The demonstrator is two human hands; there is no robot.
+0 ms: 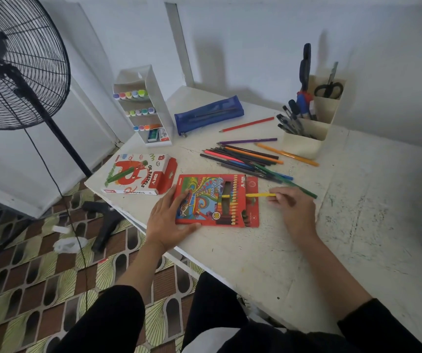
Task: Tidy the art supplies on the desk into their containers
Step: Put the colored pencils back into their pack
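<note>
My left grip lies flat on the coloured pencil box, fingers straight and spread, thumb along its near side. The box sits toward the near edge of the desk. My right grip pinches a yellow pencil, its other end inside the box's open end. Beyond, loose pencils lie mid-desk. A cream holder stands toward the far edge.

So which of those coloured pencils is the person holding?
The yellow pencil, pinched by the right hand, tip in the red pencil box; the other pencils lie loose on the desk.
</note>
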